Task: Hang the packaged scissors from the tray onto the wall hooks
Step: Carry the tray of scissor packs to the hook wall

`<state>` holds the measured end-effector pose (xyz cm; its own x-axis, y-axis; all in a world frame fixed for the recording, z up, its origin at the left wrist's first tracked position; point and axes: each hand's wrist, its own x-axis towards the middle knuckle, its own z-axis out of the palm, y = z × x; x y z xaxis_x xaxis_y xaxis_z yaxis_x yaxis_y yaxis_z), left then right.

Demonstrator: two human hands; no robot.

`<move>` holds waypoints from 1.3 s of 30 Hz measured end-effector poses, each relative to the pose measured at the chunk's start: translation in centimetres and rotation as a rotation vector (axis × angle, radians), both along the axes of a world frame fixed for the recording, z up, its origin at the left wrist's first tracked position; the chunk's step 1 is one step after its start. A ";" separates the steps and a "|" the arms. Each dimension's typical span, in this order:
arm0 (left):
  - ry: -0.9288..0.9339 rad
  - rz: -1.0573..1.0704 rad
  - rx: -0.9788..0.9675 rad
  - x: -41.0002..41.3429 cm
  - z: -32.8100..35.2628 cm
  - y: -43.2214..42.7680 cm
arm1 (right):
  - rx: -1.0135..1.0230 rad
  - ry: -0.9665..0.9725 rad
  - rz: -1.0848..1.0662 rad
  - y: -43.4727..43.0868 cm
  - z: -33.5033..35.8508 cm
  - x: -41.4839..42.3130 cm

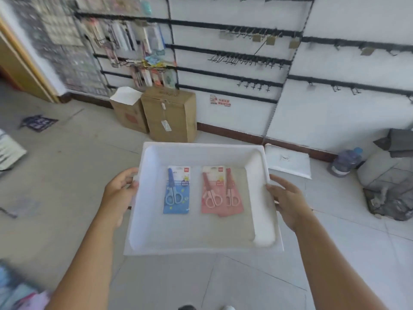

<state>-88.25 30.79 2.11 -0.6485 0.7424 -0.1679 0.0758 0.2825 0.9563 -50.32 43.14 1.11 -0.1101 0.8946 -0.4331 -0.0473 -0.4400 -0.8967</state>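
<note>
White tray [260,198], both rims grasped by left hand [120,193] and right hand [288,202]; inside, blue scissors pack [176,191] beside pink scissors packs [221,191].

The scene is bright and evenly lit, daylight perhaps. The white tray [203,151] and wall panels [234,108] look nearly washed out, with only soft shadows. Wide-angle distortion bends the black rails [228,76] toward the edges. The hanging goods [125,39] at upper left and the lower-left corner are blurred.
</note>
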 end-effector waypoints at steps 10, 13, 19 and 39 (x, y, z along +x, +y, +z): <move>-0.017 0.170 -0.003 -10.8 -1.3 6.2 | -0.002 -0.041 0.144 12.1 -1.3 -13.8; -0.040 0.181 -0.004 -15.9 -2.0 9.1 | 0.011 -0.061 0.160 15.3 -1.4 -18.7; -0.024 0.190 -0.004 -26.3 -1.4 15.8 | 0.038 -0.070 0.151 22.1 -0.5 -29.6; 0.035 0.277 -0.088 -49.3 -0.8 43.8 | 0.013 -0.046 0.291 53.5 -2.8 -54.6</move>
<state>-137.60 74.56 1.30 -0.8308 0.5203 -0.1979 0.0165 0.3785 0.9255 -104.96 96.64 -1.65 -0.3432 0.8337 -0.4326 0.1195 -0.4181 -0.9005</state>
